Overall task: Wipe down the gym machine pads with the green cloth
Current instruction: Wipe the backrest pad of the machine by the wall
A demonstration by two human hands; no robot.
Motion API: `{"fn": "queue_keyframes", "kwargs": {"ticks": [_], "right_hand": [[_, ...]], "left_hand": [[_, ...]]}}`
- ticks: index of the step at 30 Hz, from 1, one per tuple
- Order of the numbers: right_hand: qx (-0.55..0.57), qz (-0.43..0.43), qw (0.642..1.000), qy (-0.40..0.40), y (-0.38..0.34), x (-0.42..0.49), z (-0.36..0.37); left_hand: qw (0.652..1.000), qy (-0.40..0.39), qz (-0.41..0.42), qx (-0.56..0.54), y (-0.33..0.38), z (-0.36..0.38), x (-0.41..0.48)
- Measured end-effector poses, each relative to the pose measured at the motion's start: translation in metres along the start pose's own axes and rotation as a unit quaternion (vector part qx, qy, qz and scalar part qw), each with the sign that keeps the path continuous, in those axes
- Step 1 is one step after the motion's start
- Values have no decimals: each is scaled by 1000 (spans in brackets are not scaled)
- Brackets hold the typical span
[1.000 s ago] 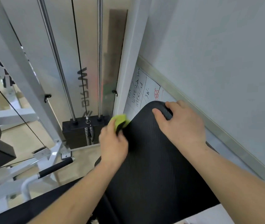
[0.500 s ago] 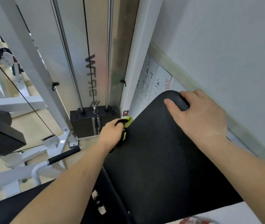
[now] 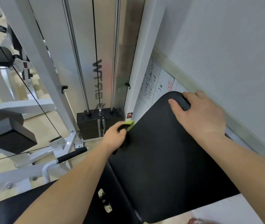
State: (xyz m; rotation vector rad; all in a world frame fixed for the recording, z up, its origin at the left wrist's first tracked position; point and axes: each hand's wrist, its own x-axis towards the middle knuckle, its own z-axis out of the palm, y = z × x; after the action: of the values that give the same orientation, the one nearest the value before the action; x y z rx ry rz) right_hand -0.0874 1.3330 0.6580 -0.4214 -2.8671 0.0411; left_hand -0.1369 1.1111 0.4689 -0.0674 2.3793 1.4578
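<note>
— Where is the green cloth [image 3: 129, 124]?

— Bunched in the left hand [image 3: 114, 136]. Only a lime-coloured tip pokes out past the fingers [image 3: 120, 126], pressed against the left edge of the black back pad [image 3: 160, 159].

— So those fingers are closed on it?

— Curled round it, yes. How much of the pad's edge they also wrap, I cannot tell.

— And the other hand?

— The right hand [image 3: 199, 117] clasps the pad's top corner, with the thumb laid on the ribbed face and the fingers hooked over the rim.

— What lies past the fingertips?

— Just beyond the left fingers stands the black weight stack [image 3: 93, 125], with two chrome guide rods [image 3: 80, 62] rising from it. Beyond the right fingers a whiteboard [image 3: 157, 84] with handwriting sits along the grey wall [image 3: 225, 38]. Below the left wrist, well apart from it, a white frame bar ends in a black grip handle [image 3: 72, 155].
</note>
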Motion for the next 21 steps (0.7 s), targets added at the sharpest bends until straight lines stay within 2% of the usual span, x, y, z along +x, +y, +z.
{"fn": "queue_keyframes", "kwargs": {"ticks": [3, 5, 7, 9, 10, 13, 16, 18, 19, 21], "right_hand": [[-2, 1, 1000, 0, -1, 1, -1], [-7, -2, 1000, 2, -4, 3, 0], [-15, -4, 1000, 2, -5, 6, 1], [-20, -1, 1000, -1, -5, 5, 1], [-17, -1, 1000, -5, -6, 5, 1], [25, 0, 1000, -14, -7, 2, -4], [151, 11, 985, -79, 3, -3, -20], [246, 28, 961, -125, 17, -13, -40], [275, 33, 952, -129, 26, -22, -50], [302, 36, 947, -106, 45, -49, -62]], "left_hand": [[992, 4, -123, 36, -71, -2, -26], [983, 44, -178, -30, -97, 12, -49], [961, 100, -227, -120, -99, 30, -64], [941, 156, -264, -143, -84, 44, -66], [939, 183, -254, -146, -67, 47, -68], [958, 203, -125, -160, 10, 57, -85], [971, 179, 48, -150, 102, 73, -111], [961, 174, 195, -91, 147, 86, -125], [953, 178, 243, -43, 155, 93, -131], [949, 179, 259, 25, 143, 106, -139]]}}
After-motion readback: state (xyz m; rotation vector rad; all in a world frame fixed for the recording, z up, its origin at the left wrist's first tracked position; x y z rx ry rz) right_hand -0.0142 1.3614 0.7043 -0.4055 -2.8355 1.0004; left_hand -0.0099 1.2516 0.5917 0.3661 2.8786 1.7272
